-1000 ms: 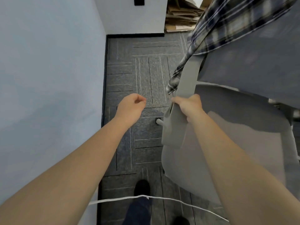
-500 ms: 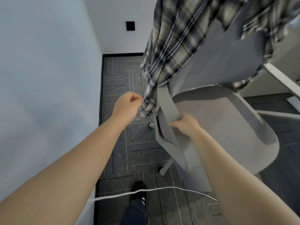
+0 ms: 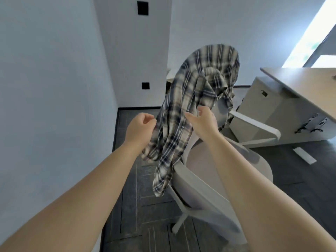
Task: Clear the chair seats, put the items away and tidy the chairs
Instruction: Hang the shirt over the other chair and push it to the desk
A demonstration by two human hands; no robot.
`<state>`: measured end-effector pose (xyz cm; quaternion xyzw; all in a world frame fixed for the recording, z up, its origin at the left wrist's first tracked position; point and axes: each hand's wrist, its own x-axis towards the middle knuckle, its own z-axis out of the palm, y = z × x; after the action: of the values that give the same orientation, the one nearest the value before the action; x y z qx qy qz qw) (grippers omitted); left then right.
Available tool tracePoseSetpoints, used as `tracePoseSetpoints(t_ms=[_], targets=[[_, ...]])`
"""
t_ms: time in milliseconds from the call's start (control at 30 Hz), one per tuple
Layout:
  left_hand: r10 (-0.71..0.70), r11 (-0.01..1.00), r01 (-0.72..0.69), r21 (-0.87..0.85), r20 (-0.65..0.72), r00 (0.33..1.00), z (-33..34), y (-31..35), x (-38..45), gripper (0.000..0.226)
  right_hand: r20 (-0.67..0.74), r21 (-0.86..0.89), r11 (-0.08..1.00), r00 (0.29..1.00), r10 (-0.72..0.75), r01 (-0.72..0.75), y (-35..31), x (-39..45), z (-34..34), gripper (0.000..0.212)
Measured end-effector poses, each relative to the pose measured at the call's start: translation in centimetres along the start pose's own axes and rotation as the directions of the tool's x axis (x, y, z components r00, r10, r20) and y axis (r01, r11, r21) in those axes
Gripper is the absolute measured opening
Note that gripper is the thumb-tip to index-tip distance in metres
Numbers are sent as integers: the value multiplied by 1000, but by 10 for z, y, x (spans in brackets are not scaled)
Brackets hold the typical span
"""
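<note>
A plaid shirt (image 3: 183, 113) in grey, white and dark blue hangs over the backrest of a light grey office chair (image 3: 236, 160) and trails down past its left armrest. My left hand (image 3: 141, 127) hovers at the shirt's left edge with the fingers curled shut and nothing visibly in them. My right hand (image 3: 204, 120) is raised against the shirt's middle, fingers apart, touching the cloth without gripping it. The chair seat itself is bare. The shirt hides most of the backrest.
A pale wall (image 3: 54, 106) runs close on the left. A light wooden desk (image 3: 300, 84) with a beige cabinet (image 3: 263, 113) under it stands at the right behind the chair. A white strip (image 3: 304, 155) lies on the dark carpet tiles.
My right hand let go of the chair's left armrest and rose to the shirt. The view tilted up. My left hand stayed curled, close to the shirt's edge.
</note>
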<state>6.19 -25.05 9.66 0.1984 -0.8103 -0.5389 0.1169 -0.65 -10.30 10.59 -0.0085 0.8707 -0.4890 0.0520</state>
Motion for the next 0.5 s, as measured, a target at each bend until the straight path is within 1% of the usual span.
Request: tracePoseSetpoints(t_ms=[133, 233, 300, 400, 500], targets=[[33, 999, -34, 9, 23, 999, -13, 22, 14, 26, -26, 49, 998, 999, -26, 27, -37, 12, 7, 68], [52, 998, -53, 30, 34, 998, -19, 30, 26, 27, -27, 7, 999, 999, -43, 44, -56, 20, 19, 68], [57, 997, -59, 44, 44, 997, -21, 32, 32, 26, -44, -29, 999, 998, -41, 40, -63, 22, 24, 62], [57, 996, -61, 62, 62, 996, -22, 32, 37, 27, -67, -89, 996, 998, -19, 13, -62, 21, 24, 45], [68, 995, -73, 66, 74, 995, -21, 36, 37, 28, -55, -122, 992, 998, -18, 11, -56, 11, 14, 40]])
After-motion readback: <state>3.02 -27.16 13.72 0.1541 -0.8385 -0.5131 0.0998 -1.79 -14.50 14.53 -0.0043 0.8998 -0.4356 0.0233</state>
